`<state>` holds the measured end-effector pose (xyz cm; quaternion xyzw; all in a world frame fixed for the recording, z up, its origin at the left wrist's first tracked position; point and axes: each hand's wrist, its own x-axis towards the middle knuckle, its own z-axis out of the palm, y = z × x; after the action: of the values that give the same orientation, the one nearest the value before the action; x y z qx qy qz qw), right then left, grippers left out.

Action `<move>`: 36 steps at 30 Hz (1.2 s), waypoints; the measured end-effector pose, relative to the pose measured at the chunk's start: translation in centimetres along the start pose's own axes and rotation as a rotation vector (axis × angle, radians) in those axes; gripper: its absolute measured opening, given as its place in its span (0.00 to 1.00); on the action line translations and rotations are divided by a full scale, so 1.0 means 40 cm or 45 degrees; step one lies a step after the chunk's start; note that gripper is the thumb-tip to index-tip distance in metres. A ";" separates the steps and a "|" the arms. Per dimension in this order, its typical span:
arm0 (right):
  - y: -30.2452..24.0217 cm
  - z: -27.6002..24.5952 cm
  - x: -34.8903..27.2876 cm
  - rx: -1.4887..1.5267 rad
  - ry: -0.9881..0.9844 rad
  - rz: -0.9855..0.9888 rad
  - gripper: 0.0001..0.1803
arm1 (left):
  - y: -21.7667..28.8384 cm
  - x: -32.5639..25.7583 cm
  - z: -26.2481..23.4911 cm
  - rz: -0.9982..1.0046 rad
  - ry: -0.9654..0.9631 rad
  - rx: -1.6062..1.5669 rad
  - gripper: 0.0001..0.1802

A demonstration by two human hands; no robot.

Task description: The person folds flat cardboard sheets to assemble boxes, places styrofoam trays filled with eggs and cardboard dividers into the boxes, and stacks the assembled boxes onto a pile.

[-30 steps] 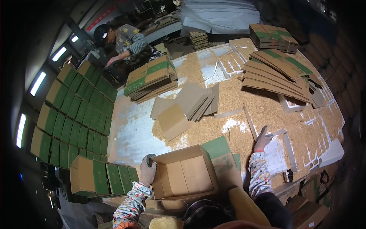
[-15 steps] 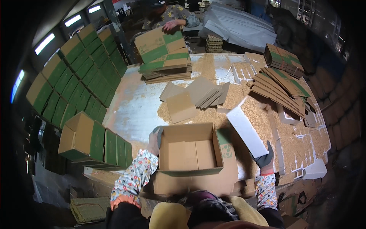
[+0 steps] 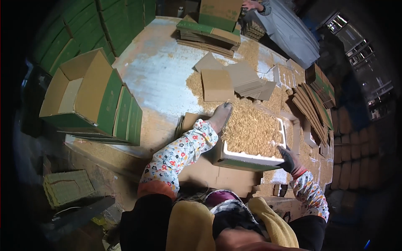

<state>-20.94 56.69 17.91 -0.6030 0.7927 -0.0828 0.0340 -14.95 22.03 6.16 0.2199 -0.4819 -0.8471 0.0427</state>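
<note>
A white foam box [image 3: 251,157], filled to the rim with loose golden husk [image 3: 251,129], sits over an open cardboard box. Of that cardboard box [image 3: 238,163] only the near wall shows plainly; the rest is covered. My left hand [image 3: 222,116], in a dark-fingered glove, is closed at the far left corner of the cardboard box, its fingertips beside the husk. Closed on the foam box's near right corner is my right hand [image 3: 289,160], its thumb by the white rim. How deep the foam box sits inside cannot be made out.
Open green-and-brown cartons [image 3: 121,104] stand at left, with a carton wall behind. Loose cardboard sheets [image 3: 240,79] lie on the husk-strewn table [image 3: 155,62]. Flattened cartons [image 3: 310,111] lean at right. Across the table, a co-worker's hand [image 3: 252,5] is beside stacked cartons [image 3: 209,35].
The foam box, tilted at the right before, has moved left over the cardboard box, husk side up. My right hand moved with it. The view has shifted left and downward.
</note>
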 end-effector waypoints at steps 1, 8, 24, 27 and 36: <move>0.001 0.039 -0.003 0.804 0.028 0.589 0.24 | -0.008 -0.002 0.024 0.124 0.057 -0.076 0.18; -0.002 0.138 -0.029 1.446 0.128 1.338 0.27 | -0.014 0.318 -0.182 0.155 1.023 1.484 0.41; -0.168 -0.050 0.106 1.030 1.591 0.673 0.26 | 0.179 -0.295 0.243 1.022 -1.106 2.637 0.25; -0.177 -0.013 0.125 0.593 0.758 0.564 0.31 | -0.014 -0.297 0.205 0.875 -1.243 2.656 0.23; -0.126 0.065 0.120 0.285 -0.383 0.682 0.51 | 0.082 -0.313 0.283 0.246 -0.592 2.662 0.49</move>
<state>-17.05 50.53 16.42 -0.3709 0.8953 -0.0675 0.2374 -8.82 32.88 18.03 -0.0580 -0.9791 -0.0290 -0.1926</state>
